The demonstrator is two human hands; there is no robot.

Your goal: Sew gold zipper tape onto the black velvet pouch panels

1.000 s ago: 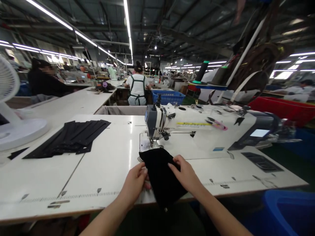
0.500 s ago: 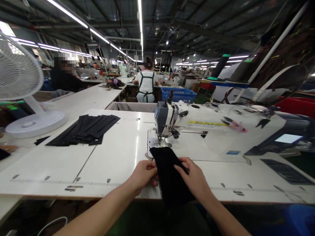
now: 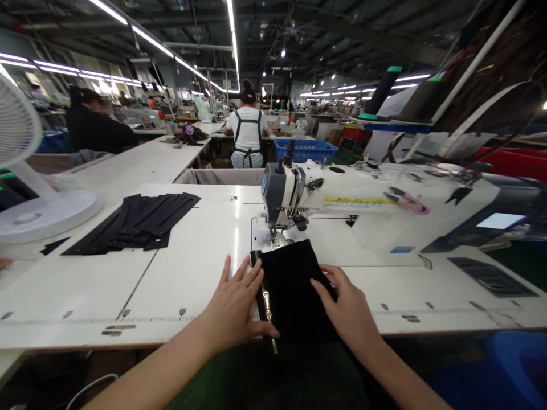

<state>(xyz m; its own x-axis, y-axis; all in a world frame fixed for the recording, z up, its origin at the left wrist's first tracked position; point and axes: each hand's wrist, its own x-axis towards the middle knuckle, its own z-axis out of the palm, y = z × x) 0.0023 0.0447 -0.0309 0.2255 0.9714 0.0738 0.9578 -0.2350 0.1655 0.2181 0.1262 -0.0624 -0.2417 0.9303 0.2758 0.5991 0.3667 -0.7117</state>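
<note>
A black fabric piece [image 3: 290, 285] with a gold zipper [image 3: 266, 304] along its left edge lies flat on the white sewing table [image 3: 183, 273], its far edge under the needle of the sewing machine [image 3: 284, 202]. My left hand [image 3: 237, 304] lies flat and open beside the zipper, fingers stretched forward, thumb at the fabric's near edge. My right hand [image 3: 348, 310] rests on the fabric's right side with its fingers pressed down on the cloth.
A stack of black strips [image 3: 137, 222] lies to the left. A white fan [image 3: 29, 188] stands at far left. Pink snips [image 3: 408, 200] and a yellow ruler [image 3: 354, 200] rest on the machine arm. Other workers sit at benches behind; a blue crate [image 3: 305, 151] stands beyond.
Both hands held the bunched fabric before; now it is spread flat with the zipper showing. My left hand has opened flat and my right hand presses the cloth.
</note>
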